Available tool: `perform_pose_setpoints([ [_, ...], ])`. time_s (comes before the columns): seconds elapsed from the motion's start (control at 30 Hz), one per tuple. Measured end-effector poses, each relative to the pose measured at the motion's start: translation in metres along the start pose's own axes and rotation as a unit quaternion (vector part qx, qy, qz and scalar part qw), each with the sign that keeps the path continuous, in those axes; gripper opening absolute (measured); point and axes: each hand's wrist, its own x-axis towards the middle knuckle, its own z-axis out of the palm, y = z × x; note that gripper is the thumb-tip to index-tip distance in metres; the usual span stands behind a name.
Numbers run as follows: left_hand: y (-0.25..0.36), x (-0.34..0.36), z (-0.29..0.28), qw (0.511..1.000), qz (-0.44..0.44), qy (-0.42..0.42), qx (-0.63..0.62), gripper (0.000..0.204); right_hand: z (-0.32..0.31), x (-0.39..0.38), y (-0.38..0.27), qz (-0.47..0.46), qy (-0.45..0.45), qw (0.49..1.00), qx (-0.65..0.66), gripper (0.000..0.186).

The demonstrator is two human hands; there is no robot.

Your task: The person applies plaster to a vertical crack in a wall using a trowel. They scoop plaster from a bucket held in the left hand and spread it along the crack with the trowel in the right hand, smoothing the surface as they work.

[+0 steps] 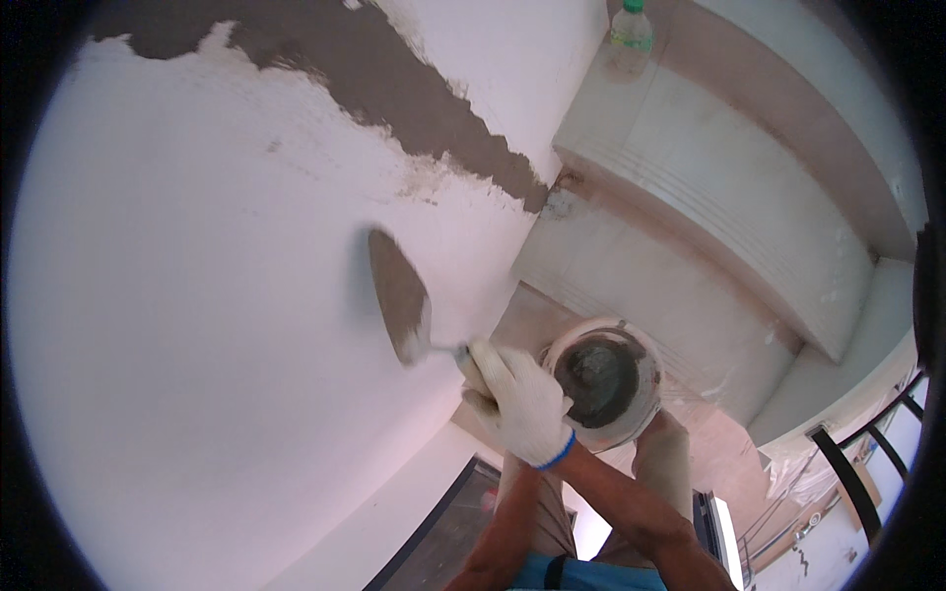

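Observation:
My right hand (519, 402), in a white knit glove with a blue cuff, is closed round the handle of a pointed trowel (399, 300). The trowel's blade is raised close to the white wall (197, 295), below a rough-edged band of wet grey-brown mortar (384, 89). My left forearm (507, 522) runs up behind the right wrist. The left hand is mostly hidden there, so its fingers cannot be made out. Just right of the glove is a round bucket (645, 355) holding dark grey mortar (594, 382).
Pale stair treads (709, 167) curve up to the right. A clear plastic bottle with a green cap (631, 34) stands on a higher step. Black metal railing (847, 483) and plastic sheeting (798, 458) are at the lower right. My legs (665, 468) are beneath the bucket.

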Motion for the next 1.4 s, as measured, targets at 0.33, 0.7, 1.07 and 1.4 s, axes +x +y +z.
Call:
perform_pose_setpoints([
  [0.33, 0.066, -0.061, 0.024, 0.998, -0.005, 0.03, 0.054, 0.041, -0.166, -0.104, 0.015, 0.162, -0.03, 0.982, 0.096, 0.071],
  [0.7, 0.103, -0.092, 0.02, 0.999, 0.045, 0.004, 0.006, 0.04, -0.245, -0.146, -0.008, 0.375, -0.085, 0.911, 0.149, 0.064],
  [1.07, 0.142, -0.136, 0.017, 0.999, 0.02, 0.017, -0.035, 0.042, -0.252, -0.126, -0.035, 0.277, -0.064, 0.955, 0.084, 0.054],
  [1.4, 0.143, -0.162, 0.008, 0.998, 0.027, 0.045, -0.046, 0.04, -0.231, -0.097, -0.051, 0.17, -0.014, 0.98, 0.099, 0.071],
])
